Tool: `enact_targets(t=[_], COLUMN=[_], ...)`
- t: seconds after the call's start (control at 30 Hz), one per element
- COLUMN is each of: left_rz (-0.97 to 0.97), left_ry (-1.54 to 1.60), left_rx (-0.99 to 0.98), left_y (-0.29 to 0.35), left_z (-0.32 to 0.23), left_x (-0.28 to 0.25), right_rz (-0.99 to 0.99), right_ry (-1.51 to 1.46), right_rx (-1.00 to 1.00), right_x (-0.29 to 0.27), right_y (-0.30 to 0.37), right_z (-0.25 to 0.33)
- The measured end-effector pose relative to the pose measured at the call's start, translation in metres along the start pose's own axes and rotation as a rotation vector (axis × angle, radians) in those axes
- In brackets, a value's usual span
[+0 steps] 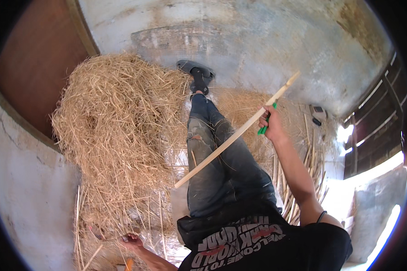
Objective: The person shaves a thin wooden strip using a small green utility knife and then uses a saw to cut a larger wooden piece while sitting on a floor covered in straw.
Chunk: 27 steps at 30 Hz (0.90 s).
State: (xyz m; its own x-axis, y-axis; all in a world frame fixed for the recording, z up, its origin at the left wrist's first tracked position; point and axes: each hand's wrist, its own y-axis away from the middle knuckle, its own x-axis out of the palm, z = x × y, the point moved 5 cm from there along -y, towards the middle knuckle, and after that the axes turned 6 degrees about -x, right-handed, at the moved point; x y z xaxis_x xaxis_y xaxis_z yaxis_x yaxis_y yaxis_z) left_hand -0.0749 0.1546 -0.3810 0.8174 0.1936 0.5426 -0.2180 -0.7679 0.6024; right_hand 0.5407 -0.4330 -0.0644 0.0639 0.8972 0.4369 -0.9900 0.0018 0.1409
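My right hand [270, 123] is closed round a long, pale strip of split bamboo [233, 139], gripping it near its upper end. A green-handled tool [262, 130] is pressed in the same fist; its working end is hidden. The strip slants across my legs, its lower end by my left thigh. Down at the lower left, my left hand [132, 241] is over loose straw, fingers loosely bent and apart, with nothing visible in them. Close to it are a short pale stick [92, 257] and an orange object [129, 263], cut off by the picture's edge.
A big heap of dry straw [117, 104] rises to the left of my outstretched legs [221, 158]. Long thin sticks [309, 158] lie on the right. Beyond my feet stands a stained wall [257, 45]. A small dark object [317, 121] sits near the right wall.
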Motion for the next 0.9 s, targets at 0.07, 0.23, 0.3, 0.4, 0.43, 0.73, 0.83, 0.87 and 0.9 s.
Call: enact_targets(t=[0.07, 0.23, 0.3, 0.4, 0.43, 0.73, 0.83, 0.87, 0.9], left_rz=[0.178, 0.417, 0.421, 0.586, 0.61, 0.768, 0.935, 0.984, 1.05], left_ry=[0.036, -0.055, -0.151, -0.248, -0.279, 0.093, 0.241, 0.301, 0.352], left_rx=[-0.032, 0.091, 0.08, 0.125, 0.148, 0.304, 0.296, 0.296, 0.29], left_y=[0.03, 0.125, 0.153, 0.197, 0.217, 0.293, 0.313, 0.317, 0.318], left_z=[0.02, 0.078, 0.098, 0.111, 0.108, 0.042, 0.021, 0.017, 0.007], left_x=[0.035, 0.13, 0.167, 0.235, 0.263, 0.458, 0.499, 0.511, 0.518], right_rz=[-0.008, -0.016, -0.023, -0.055, -0.069, -0.098, -0.127, -0.094, -0.051], right_ry=[-0.005, -0.034, -0.095, -0.192, -0.228, -0.41, -0.412, -0.429, -0.449], right_rx=[0.007, -0.039, -0.029, -0.001, 0.011, 0.223, 0.291, 0.335, 0.39], right_x=[0.01, 0.029, 0.032, 0.032, 0.032, 0.065, 0.1, 0.115, 0.136], right_y=[0.001, 0.003, -0.001, -0.009, -0.011, 0.005, 0.008, 0.008, 0.01], right_z=[-0.002, -0.002, -0.004, -0.009, -0.014, -0.088, -0.118, -0.126, -0.138])
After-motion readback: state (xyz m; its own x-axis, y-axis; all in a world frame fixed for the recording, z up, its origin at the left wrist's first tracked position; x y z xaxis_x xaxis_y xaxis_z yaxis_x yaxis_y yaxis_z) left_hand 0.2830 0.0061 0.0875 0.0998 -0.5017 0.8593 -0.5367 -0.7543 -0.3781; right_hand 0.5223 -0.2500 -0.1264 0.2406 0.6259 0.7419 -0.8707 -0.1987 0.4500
